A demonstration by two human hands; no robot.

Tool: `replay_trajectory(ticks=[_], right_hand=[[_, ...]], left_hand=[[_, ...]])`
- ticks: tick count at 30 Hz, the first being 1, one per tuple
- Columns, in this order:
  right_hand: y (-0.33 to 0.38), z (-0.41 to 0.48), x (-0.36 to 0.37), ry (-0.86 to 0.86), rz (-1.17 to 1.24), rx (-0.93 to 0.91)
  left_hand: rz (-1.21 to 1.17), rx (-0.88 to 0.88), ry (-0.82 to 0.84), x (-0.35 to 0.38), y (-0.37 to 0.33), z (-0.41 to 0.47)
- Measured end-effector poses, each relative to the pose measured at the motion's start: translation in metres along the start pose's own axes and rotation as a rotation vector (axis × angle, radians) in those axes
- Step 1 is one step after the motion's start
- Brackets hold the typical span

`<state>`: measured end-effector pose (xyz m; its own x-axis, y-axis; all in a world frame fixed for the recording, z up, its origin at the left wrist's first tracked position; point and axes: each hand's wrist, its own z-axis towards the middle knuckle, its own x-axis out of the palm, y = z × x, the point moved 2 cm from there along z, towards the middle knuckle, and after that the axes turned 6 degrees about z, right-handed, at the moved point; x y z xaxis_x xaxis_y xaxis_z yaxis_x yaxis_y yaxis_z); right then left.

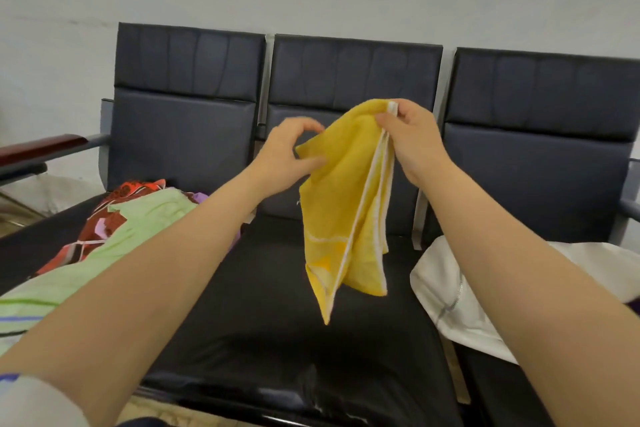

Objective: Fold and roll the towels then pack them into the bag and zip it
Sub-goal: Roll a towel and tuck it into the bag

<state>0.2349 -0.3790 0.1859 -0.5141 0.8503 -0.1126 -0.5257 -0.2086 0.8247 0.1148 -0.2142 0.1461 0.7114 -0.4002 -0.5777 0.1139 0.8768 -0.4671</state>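
Note:
A yellow towel [341, 211] with white edging hangs in the air above the middle seat. My right hand [412, 139] pinches its top corner. My left hand [289, 152] grips the towel's left edge a little lower. The towel droops in loose folds, its lowest tip near the seat. A white bag [446, 295] with a zipper lies on the right seat, partly hidden behind my right forearm. More towels lie piled on the left seat: a light green one [114, 246] on top, a red patterned one [117, 208] under it.
A row of three dark padded seats [270, 315] stands against a white wall. A wooden armrest [41, 146] sticks out at far left, a metal armrest at far right. The black middle seat cushion lies under the hanging towel.

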Motion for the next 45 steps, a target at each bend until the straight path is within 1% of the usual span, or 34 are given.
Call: replay_trajectory(ticks=[1, 2, 4, 6, 8, 10, 11, 12, 13, 14, 15, 17, 18, 20, 22, 25, 27, 28, 30, 31, 32, 34, 35, 36, 38, 39, 41, 43, 45], right_hand=[[0.003, 0.000, -0.003, 0.018, -0.014, 0.010], [0.006, 0.000, -0.005, 0.042, -0.045, 0.010], [0.009, -0.001, -0.008, 0.078, -0.114, -0.002], [0.009, -0.003, -0.013, 0.085, -0.174, 0.005], [0.007, -0.003, -0.021, 0.092, -0.317, -0.003], [0.005, -0.001, -0.031, 0.039, -0.540, -0.045], [0.006, 0.000, -0.035, -0.006, -0.574, -0.060], [0.009, 0.001, -0.037, -0.023, -0.553, -0.061], [0.011, 0.002, -0.038, -0.007, -0.528, -0.059], [0.015, 0.002, -0.039, 0.034, -0.533, -0.053], [0.016, 0.003, -0.040, 0.067, -0.569, -0.051], [0.018, 0.003, -0.045, 0.102, -0.608, -0.048], [0.018, 0.002, -0.048, 0.119, -0.578, -0.031], [0.016, 0.000, -0.055, 0.163, -0.467, 0.046], [0.016, -0.001, -0.061, 0.201, -0.356, 0.165], [0.015, 0.000, -0.068, 0.306, -0.123, 0.359], [0.016, 0.001, -0.069, 0.387, -0.006, 0.395], [0.015, 0.003, -0.069, 0.395, 0.045, 0.399], [0.016, 0.005, -0.065, 0.330, 0.124, 0.426], [0.016, 0.007, -0.063, 0.277, 0.087, 0.430], [0.015, 0.008, -0.061, 0.228, -0.037, 0.409], [0.011, 0.010, -0.057, 0.184, -0.373, 0.350], [0.006, 0.010, -0.054, 0.184, -0.446, 0.340], [0.002, 0.009, -0.050, 0.185, -0.451, 0.361], [-0.010, 0.008, -0.041, 0.168, -0.371, 0.414], [-0.016, 0.009, -0.036, 0.135, -0.320, 0.412], [-0.026, 0.014, -0.029, 0.015, -0.258, 0.324], [-0.032, 0.020, -0.027, -0.078, -0.232, 0.197], [-0.036, 0.021, -0.028, -0.101, -0.197, 0.126]], left_hand=[[0.076, 0.036, 0.079, 0.005, 0.011, -0.004], [0.105, 0.029, 0.139, 0.010, 0.019, -0.009], [0.052, -0.060, 0.215, 0.018, 0.024, -0.018], [-0.002, -0.107, 0.250, 0.021, 0.024, -0.022], [0.060, -0.113, 0.213, 0.015, 0.025, -0.017], [0.242, -0.100, 0.049, 0.003, 0.024, -0.005], [0.296, -0.093, -0.045, -0.002, 0.021, 0.001], [0.291, -0.095, -0.116, -0.008, 0.015, 0.007], [0.241, -0.107, -0.141, -0.012, 0.008, 0.013], [0.185, -0.116, -0.105, -0.016, 0.000, 0.017], [0.138, -0.106, -0.036, -0.018, -0.004, 0.021], [0.168, -0.040, 0.064, -0.025, -0.011, 0.025], [0.219, -0.001, 0.077, -0.029, -0.013, 0.024], [0.207, 0.024, 0.057, -0.035, -0.014, 0.023], [0.106, -0.012, 0.065, -0.038, -0.015, 0.021], [-0.156, -0.125, 0.129, -0.036, -0.014, 0.017], [-0.298, -0.163, 0.124, -0.034, -0.014, 0.016], [-0.319, -0.175, 0.104, -0.033, -0.014, 0.016], [-0.264, -0.204, 0.062, -0.030, -0.013, 0.018], [-0.221, -0.218, 0.039, -0.028, -0.013, 0.020], [-0.192, -0.229, 0.018, -0.026, -0.012, 0.021], [-0.134, -0.247, 0.005, -0.020, -0.007, 0.023], [-0.069, -0.248, 0.017, -0.017, -0.002, 0.024], [0.024, -0.244, 0.038, -0.014, 0.003, 0.024], [0.162, -0.257, 0.060, -0.006, 0.012, 0.028], [0.159, -0.282, 0.051, -0.002, 0.016, 0.032], [0.053, -0.329, -0.004, 0.003, 0.017, 0.041], [-0.027, -0.320, -0.082, 0.003, 0.014, 0.050], [-0.068, -0.281, -0.123, 0.001, 0.013, 0.051]])
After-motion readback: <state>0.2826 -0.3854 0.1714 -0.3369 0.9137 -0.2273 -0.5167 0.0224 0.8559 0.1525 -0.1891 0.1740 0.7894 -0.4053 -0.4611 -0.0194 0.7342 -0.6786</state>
